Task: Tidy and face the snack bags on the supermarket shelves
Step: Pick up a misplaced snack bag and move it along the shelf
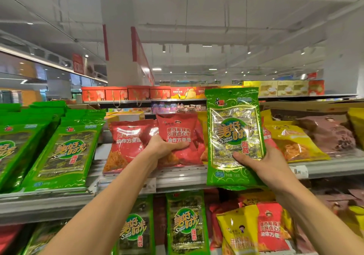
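Observation:
My right hand (262,164) holds a green seaweed bag (234,134) upright in front of the top shelf, thumb across its clear window. My left hand (165,146) grips a red noodle-snack bag (179,134) standing on the top shelf (177,178). Another red bag (126,144) leans just left of it. Rows of matching green seaweed bags (65,152) fill the shelf's left part. Yellow bags (295,142) and brown bags (329,132) lie to the right, partly hidden behind the held green bag.
The lower shelf carries green seaweed bags (185,225), plus yellow and red bags (258,227). Red gift boxes (126,93) line a far shelf. An open cardboard box (307,107) sits behind the brown bags. A price tag (299,171) hangs on the shelf edge.

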`<state>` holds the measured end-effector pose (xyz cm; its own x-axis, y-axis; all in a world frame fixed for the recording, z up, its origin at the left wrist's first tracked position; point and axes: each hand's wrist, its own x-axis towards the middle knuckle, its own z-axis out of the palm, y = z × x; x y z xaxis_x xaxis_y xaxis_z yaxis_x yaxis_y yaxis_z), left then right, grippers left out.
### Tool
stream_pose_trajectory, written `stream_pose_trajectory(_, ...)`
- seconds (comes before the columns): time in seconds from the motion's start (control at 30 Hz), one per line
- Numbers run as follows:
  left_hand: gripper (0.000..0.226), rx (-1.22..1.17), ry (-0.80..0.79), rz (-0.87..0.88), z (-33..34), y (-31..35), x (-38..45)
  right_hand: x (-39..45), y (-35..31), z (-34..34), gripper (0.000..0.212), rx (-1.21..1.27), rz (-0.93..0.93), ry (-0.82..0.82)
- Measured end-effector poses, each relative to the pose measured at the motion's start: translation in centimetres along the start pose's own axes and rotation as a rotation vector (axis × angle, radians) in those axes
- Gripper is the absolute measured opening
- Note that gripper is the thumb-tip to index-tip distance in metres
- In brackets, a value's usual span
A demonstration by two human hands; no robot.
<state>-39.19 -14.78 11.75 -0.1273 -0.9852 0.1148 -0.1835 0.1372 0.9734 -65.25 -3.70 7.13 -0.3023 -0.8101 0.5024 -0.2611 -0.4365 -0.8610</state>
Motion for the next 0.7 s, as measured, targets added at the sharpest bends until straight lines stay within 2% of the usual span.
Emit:
stream_pose_trajectory(0.1, 0.088, 0.067, -0.065, -0.042, -0.4, -0.8, 0.1, -0.1, 0.4, 0.2, 0.044, 0.018, 0.015, -0.015)
stream_pose_trajectory(0.2, 0.085, 0.113, -0.106, -0.031, -0.5, -0.8, -0.2, -0.1, 0.8, 0.5, 0.040, 0.045, 0.023, -0.048)
stream_pose_trajectory(0.3, 0.064, 0.158, -0.074, 0.015, -0.6, -0.8, -0.6, -0.1, 1.0, 1.4, 0.036, 0.071, 0.025, -0.074)
stream_pose_trajectory(0.37, 0.048, 0.240, -0.013, 0.081, -0.7, -0.9, -1.5, -0.3, 0.8, 2.2, 0.039, 0.076, 0.026, -0.077)
stream_pose_trajectory(0.43, 0.044, 0.342, 0.063, 0.178, -0.8, -1.4, -2.6, -0.4, 0.4, 3.2, 0.040, 0.091, 0.019, -0.089)
stream_pose_trajectory(0.53, 0.036, 0.488, 0.272, 0.373, -1.9, -2.2, -5.1, -0.9, -0.4, 5.4, 0.043, 0.131, -0.009, -0.099)
stream_pose_trajectory(0.63, 0.038, 0.465, 0.451, 0.565, -4.3, -3.7, -7.3, -1.7, -1.5, 8.7, 0.045, 0.159, -0.015, -0.118)
stream_pose_trajectory(0.7, 0.029, 0.414, 0.521, 0.650, -7.1, -5.1, -8.6, -2.5, -2.4, 11.6, 0.047, 0.156, -0.017, -0.136)
